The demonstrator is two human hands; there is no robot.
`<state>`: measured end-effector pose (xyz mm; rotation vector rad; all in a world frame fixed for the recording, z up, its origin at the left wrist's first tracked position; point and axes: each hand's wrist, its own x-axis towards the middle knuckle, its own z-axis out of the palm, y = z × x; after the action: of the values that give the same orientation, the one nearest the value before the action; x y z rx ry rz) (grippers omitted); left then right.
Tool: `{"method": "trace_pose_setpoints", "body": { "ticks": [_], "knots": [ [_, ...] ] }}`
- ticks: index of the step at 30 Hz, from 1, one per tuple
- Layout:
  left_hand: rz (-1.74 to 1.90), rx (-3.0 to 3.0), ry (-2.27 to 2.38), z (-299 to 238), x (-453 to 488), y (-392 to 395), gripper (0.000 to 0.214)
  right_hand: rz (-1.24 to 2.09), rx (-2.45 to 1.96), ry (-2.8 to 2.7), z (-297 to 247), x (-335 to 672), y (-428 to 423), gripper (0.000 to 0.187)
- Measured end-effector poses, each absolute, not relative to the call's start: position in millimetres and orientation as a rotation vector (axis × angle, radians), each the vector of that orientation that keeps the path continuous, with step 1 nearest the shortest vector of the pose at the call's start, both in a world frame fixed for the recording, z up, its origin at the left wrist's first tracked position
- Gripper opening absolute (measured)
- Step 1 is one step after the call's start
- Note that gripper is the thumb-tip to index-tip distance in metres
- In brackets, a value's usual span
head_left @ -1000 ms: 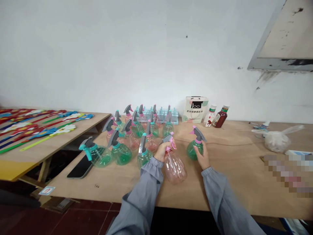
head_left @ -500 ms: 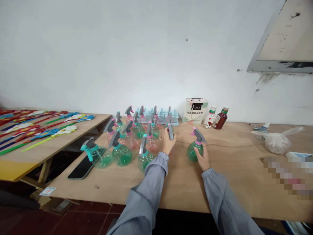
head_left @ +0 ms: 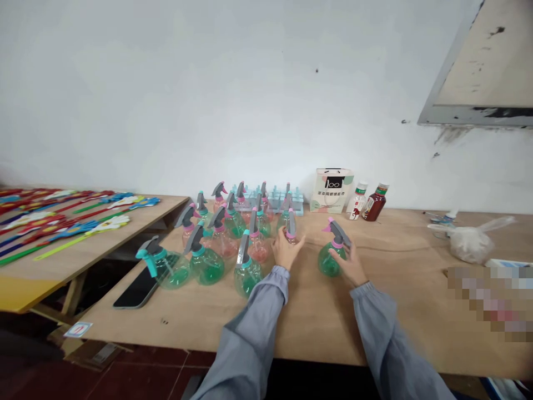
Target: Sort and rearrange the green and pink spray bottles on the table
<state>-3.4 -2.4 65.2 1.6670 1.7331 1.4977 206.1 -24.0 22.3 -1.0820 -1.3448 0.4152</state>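
My left hand (head_left: pixel 285 251) is wrapped round a clear pink spray bottle (head_left: pixel 291 229) that stands upright at the right edge of a group of spray bottles; the hand hides most of the bottle's body. My right hand (head_left: pixel 351 262) grips the side of a green spray bottle (head_left: pixel 327 264) with a pink collar and grey trigger, standing alone on the wooden table (head_left: pixel 316 316). Both arms are in grey sleeves.
Several green and pink spray bottles (head_left: pixel 206 264) crowd the table's left part. A black phone (head_left: pixel 135 289) lies by its left edge. At the back stand a paper bag (head_left: pixel 333 190) and two drink bottles (head_left: pixel 375 202). A plastic bag (head_left: pixel 470 242) lies right. Colourful plastic toys (head_left: pixel 62 222) cover a side table.
My left hand carried the pink bottle from a tilted position near me away to the group and set it upright. My right hand stayed on the green bottle.
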Motion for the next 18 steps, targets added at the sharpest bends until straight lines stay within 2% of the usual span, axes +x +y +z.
{"method": "trace_pose_setpoints", "body": {
  "ticks": [3,7,12,18],
  "knots": [
    [1.547,1.660,1.694,59.6,-4.9,-2.9,0.070,0.507,-1.058,-1.429,53.8,208.5,-14.3,0.078],
    [1.608,1.631,1.621,43.7,-7.4,-3.5,0.078,0.713,-1.036,-1.592,86.2,204.1,1.3,0.057],
    [1.613,1.651,1.606,14.0,-11.0,-21.0,0.097,0.932,-0.939,-1.465,92.0,194.8,9.0,0.032],
    [1.532,1.627,1.459,-1.2,-21.0,-22.4,0.099,1.244,-0.715,-1.249,90.3,177.3,-5.5,0.030]
  ]
}}
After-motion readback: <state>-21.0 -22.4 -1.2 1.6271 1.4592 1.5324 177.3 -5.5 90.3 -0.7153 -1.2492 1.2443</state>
